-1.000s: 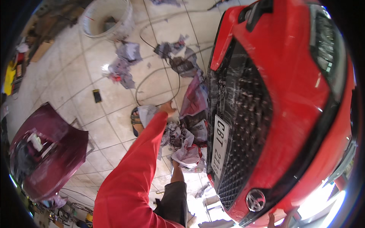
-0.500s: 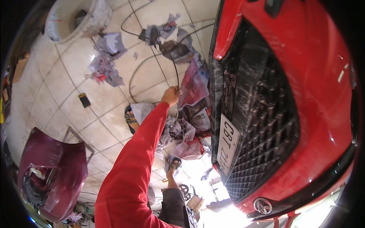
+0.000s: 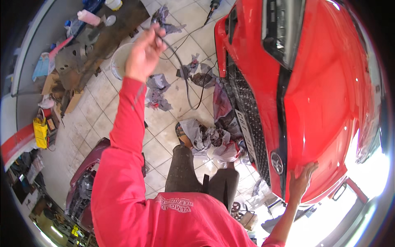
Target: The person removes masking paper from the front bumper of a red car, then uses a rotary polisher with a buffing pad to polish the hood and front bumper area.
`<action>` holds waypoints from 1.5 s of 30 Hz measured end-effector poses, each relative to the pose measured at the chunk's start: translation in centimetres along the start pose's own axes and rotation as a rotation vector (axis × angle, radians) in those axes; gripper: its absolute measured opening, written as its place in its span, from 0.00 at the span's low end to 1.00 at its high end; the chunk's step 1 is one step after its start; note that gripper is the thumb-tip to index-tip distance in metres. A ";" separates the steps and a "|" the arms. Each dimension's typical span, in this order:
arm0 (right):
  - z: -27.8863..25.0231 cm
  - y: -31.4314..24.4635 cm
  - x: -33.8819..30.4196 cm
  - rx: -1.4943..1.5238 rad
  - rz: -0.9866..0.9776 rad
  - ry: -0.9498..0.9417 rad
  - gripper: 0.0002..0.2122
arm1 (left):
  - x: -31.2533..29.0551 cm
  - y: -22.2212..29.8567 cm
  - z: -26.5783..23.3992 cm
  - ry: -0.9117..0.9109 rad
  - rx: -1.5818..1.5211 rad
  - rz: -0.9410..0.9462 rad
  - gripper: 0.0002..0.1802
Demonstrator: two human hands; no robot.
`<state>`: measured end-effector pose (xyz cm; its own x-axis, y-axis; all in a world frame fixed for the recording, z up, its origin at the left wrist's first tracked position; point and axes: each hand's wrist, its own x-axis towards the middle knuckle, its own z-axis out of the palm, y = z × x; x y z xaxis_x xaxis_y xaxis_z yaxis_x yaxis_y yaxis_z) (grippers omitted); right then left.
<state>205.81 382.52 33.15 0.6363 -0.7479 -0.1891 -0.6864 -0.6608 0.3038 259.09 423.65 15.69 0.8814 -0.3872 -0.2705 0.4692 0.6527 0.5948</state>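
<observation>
- Gripping a thin black cable (image 3: 184, 78) in the left hand (image 3: 144, 53), raised high at arm's length over the tiled floor (image 3: 164, 146); fingers curled closed around it near its upper end.
- Cable exits the fist on the car side, arcs out, then hangs down toward the floor. It bottoms in a loop just beside the crumpled masking paper (image 3: 210, 138) in front of the bumper, and one strand climbs back up toward the grille (image 3: 247, 119).
- Long axis: roughly vertical in this view, fist at top and slack below. The free length lies below and to the right of the fingers.
- Right hand (image 3: 302, 181) is flat on the red car hood (image 3: 325, 103) near its front edge, just beside the badge (image 3: 277, 162); fingers spread open, holding nothing.
- Nearer hand: left, already on the cable. The right is well apart from it, with the whole grille between.
- Where the far end of the cable finishes I cannot tell: it is lost among the paper and the grille.
- Around: a white bucket (image 3: 117, 61) just beyond the left forearm, more paper scraps (image 3: 156, 92) on the tiles, and a detached dark red body panel (image 3: 88, 181) low on the left.
</observation>
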 end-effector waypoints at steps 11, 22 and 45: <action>-1.4 -2.0 0.4 -0.003 0.003 -0.024 0.48 | 9.4 13.6 18.4 -0.121 0.216 0.167 0.06; -11.6 -6.7 4.6 0.555 0.139 -0.191 0.43 | 18.7 20.5 21.2 0.051 0.408 0.357 0.15; -18.0 -25.8 21.0 0.418 0.049 -0.131 0.55 | 33.9 27.1 26.3 -0.175 0.556 0.166 0.11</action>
<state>243.20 384.95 38.12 0.5678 -0.7629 -0.3093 -0.8153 -0.5729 -0.0836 300.26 411.03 42.55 0.8964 -0.4415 -0.0391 0.1857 0.2942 0.9375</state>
